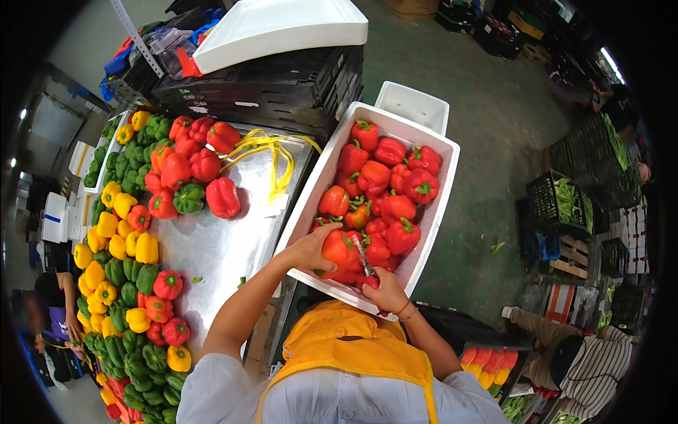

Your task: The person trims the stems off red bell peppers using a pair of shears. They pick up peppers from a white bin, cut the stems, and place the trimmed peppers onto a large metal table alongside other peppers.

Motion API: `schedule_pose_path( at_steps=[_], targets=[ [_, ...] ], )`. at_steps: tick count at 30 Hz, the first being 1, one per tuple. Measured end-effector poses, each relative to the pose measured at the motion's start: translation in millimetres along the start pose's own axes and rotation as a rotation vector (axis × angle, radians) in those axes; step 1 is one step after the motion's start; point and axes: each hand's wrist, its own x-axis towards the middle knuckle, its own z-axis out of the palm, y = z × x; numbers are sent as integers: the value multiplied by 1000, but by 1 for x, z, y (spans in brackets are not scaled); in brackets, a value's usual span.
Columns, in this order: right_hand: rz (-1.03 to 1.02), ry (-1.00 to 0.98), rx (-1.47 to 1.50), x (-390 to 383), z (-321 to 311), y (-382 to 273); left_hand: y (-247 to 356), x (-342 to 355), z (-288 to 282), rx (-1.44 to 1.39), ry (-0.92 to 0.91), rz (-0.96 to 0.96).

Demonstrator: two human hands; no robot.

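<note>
My left hand [314, 249] is wrapped round the side of a red bell pepper [339, 256] at the near end of a white foam box [296, 237]. In my right hand [386, 291] is a pair of red-handled snips [363, 256], closed in my fingers. Their narrow metal tip points away from me, beside the held pepper's stem end. More red bell peppers [374, 177] fill the box, most with green stems showing. One pepper [357, 215] near the middle has a darker, greenish patch. My right fingers partly hide the snips' handles.
A metal table [212, 244] at the left bears heaps of green, yellow and red peppers [127, 247] and yellow straps [272, 152]. Black crates [282, 92] under a white foam lid [289, 28] stand beyond it. A person in stripes [593, 367] bends at the right.
</note>
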Motion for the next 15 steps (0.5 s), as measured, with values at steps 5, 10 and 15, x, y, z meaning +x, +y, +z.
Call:
schedule_pose_path(
  at_steps=[5,10,15],
  targets=[
    [457,-122,811,-3,-13,1,-15,-25,-10,-1150,70,-164],
    [472,-252,825,-6,0,-7,-24,-76,-34,-1822,97,-105],
    [542,-221,753,-5,31,-21,-26,-162,-71,-2001,478,-139]
  ],
)
